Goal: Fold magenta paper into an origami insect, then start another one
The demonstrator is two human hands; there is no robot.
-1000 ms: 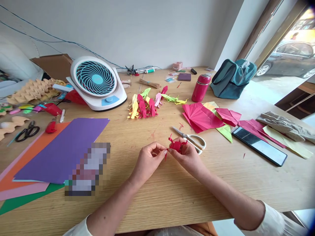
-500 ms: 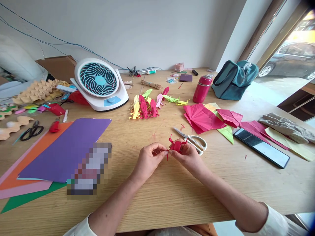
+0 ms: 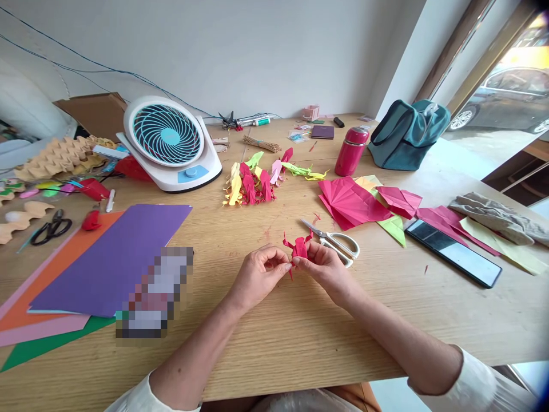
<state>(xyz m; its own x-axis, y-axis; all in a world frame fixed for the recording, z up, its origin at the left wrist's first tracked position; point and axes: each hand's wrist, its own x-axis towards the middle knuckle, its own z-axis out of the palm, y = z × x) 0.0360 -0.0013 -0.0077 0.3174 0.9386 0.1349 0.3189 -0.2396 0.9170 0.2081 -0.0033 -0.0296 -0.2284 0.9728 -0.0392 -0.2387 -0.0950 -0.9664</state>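
Both my hands meet over the middle of the wooden table (image 3: 300, 337). My left hand (image 3: 259, 274) and my right hand (image 3: 323, 269) pinch a small red folded paper figure (image 3: 298, 247) between their fingertips, just above the tabletop. White-handled scissors (image 3: 338, 243) lie right behind my right hand. Farther back is a cluster of folded paper figures (image 3: 253, 186) in red, yellow, pink and green.
Sheets of purple, orange, pink and green paper (image 3: 111, 257) lie at the left, pink folded sheets (image 3: 351, 203) at the right. A white fan (image 3: 169, 143), a pink flask (image 3: 350, 151), a teal bag (image 3: 405, 137), a black phone (image 3: 452, 252) and black scissors (image 3: 49, 229) stand around.
The red paper figure has shifted a little to the left and turned between my fingertips. Both hands stay pinched on it in about the same place.
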